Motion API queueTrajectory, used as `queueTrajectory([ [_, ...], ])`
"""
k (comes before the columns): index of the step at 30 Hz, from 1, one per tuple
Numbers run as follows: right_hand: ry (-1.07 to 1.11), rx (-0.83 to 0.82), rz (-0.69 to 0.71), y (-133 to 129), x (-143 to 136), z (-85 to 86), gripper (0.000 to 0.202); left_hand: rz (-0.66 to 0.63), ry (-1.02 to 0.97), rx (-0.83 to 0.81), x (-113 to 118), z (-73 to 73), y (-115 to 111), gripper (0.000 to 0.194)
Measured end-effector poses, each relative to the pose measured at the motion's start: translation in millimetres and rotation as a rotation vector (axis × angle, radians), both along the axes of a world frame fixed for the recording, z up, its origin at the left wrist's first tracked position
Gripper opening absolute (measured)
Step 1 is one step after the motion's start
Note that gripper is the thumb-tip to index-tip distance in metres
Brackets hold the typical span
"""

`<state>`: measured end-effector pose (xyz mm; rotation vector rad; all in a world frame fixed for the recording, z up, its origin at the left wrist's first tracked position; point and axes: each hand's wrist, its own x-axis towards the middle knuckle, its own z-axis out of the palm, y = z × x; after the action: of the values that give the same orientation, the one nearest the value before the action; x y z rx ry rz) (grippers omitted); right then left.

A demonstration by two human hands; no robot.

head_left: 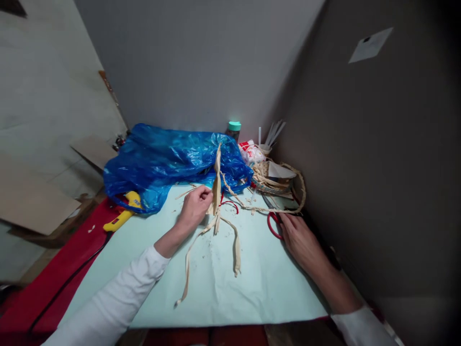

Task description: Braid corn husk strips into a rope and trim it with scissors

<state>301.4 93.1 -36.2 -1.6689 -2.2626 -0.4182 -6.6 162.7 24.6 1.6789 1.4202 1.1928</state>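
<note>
My left hand [196, 206] pinches a bundle of dried, straw-coloured leaf strips [216, 185], which look like corn husk. One strip stands upright above the fingers, and long thin tails hang down over the pale green sheet. A short red cord [230, 203] lies just right of the bundle. On the right, my right hand [297, 235] has its fingers closed over the handles of red-handled scissors [274, 226]. The blades point away toward the basket and are partly hidden. A braided straw cord [259, 210] runs between the bundle and the basket.
A crumpled blue plastic bag [169, 154] fills the back left. In front of it lies a yellow glue gun [124, 214] with a black cable. A woven basket [275, 187], a green-lidded jar [234, 127] and a cup of white sticks [265, 149] stand near the walls.
</note>
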Motion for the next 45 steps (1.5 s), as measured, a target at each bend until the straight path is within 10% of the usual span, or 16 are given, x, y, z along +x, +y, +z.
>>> queueTrajectory([
  [5,-0.147,0.011,0.110,4.6,13.2,2.4,0.042,0.049,-0.001,0.006,-2.7,-2.3,-3.1,0.014],
  [10,-0.155,0.025,-0.065,-5.2,-26.9,49.3,0.031,0.042,-0.061,-0.012,-3.3,-1.1,-6.6,0.010],
  [16,0.647,-0.276,0.173,13.3,-127.9,101.5,0.035,-0.063,-0.215,-0.036,5.5,-0.4,-13.7,0.007],
  [29,1.680,-0.842,0.369,51.4,-137.5,53.5,0.026,-0.261,-0.464,-0.374,6.3,4.1,-19.9,0.025],
  [45,1.549,-0.731,0.261,49.9,-144.9,46.2,0.030,-0.315,-0.400,-0.363,4.9,1.3,-20.5,0.024],
])
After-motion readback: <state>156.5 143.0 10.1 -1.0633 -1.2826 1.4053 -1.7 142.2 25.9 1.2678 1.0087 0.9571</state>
